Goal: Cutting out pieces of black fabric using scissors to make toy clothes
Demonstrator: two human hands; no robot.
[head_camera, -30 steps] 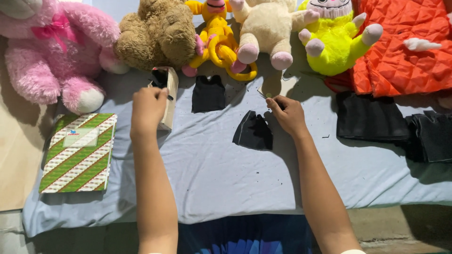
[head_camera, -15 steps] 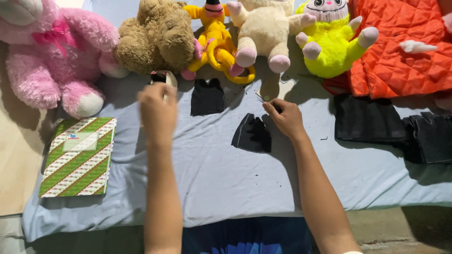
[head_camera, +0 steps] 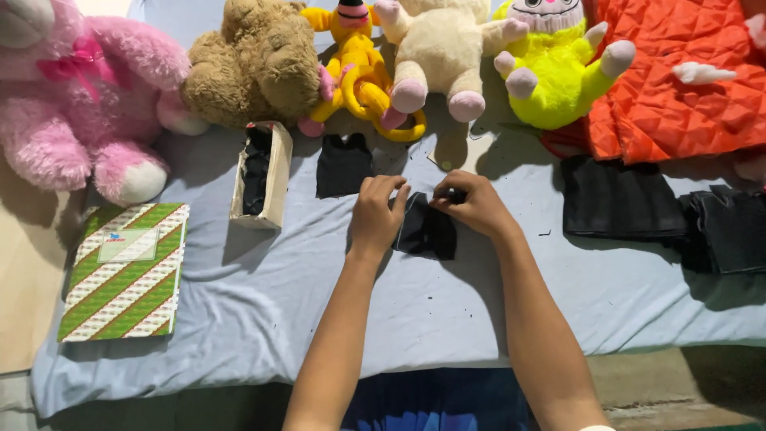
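Note:
A small piece of black cloth (head_camera: 427, 231) lies on the light blue sheet (head_camera: 239, 319) in the middle. My left hand (head_camera: 377, 214) pinches its upper left edge and my right hand (head_camera: 471, 203) pinches its upper right edge, so both hold the same piece. Just beyond my left hand lies another black cloth piece (head_camera: 343, 165). To the left stands a narrow open cardboard box (head_camera: 263, 175) with dark items inside.
Plush toys line the far edge: pink (head_camera: 72, 104), brown (head_camera: 255, 68), orange-yellow (head_camera: 359, 72), cream (head_camera: 435, 56), yellow-green (head_camera: 554, 76). An orange quilted cloth (head_camera: 686, 72) and folded black cloths (head_camera: 618, 199) lie right. A green-striped book (head_camera: 126, 271) lies left.
My left hand has left the cardboard box and moved right onto the black cloth piece. My right hand stays at that piece, now gripping its upper edge.

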